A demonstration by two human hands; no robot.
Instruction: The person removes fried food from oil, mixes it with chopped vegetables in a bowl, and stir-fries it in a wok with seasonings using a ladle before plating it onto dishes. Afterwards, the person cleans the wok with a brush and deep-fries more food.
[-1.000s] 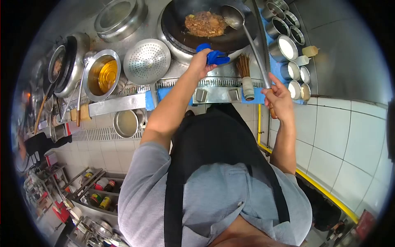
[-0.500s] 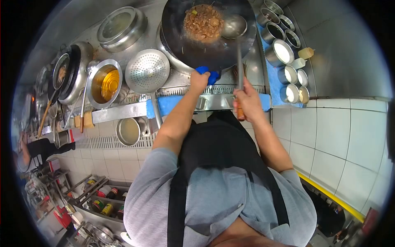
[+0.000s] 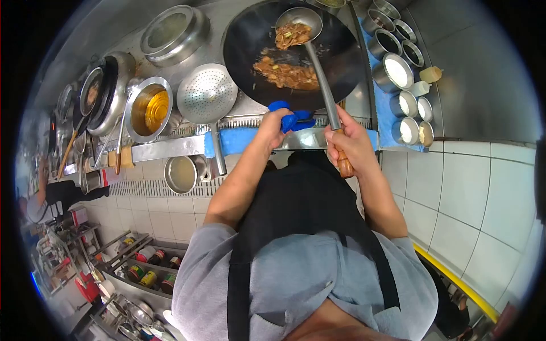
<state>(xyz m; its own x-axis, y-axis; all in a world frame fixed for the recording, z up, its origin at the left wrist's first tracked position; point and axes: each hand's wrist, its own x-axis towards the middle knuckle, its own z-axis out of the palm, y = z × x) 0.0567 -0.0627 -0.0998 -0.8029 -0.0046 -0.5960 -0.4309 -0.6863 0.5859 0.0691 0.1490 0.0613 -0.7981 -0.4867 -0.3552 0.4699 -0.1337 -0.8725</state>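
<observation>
A large black wok (image 3: 242, 68) sits on the stove and holds brown, sauced shredded food (image 3: 284, 75) with bits of green. My left hand (image 3: 273, 126) is closed on a blue cloth (image 3: 289, 120) at the wok's near rim; the cloth hides the part of the wok beneath it. My right hand (image 3: 352, 141) grips a metal ladle (image 3: 322, 77) by its wooden-ended handle. Its bowl is at the far side of the wok, with some of the food in or against it; I cannot tell whether the bowl touches the wok.
A perforated strainer (image 3: 207, 92) lies left of the wok, beside a metal bowl of yellow oil (image 3: 156, 112). Several seasoning tubs (image 3: 393, 71) stand on a blue cloth at right. A lidded pot (image 3: 174, 35) is at the back left. Another person (image 3: 62, 193) is at far left.
The ladle bowl has moved left and toward the wok's far side. The food, one heap before, is now a spread patch plus a portion at the ladle. The wok has come nearer to me.
</observation>
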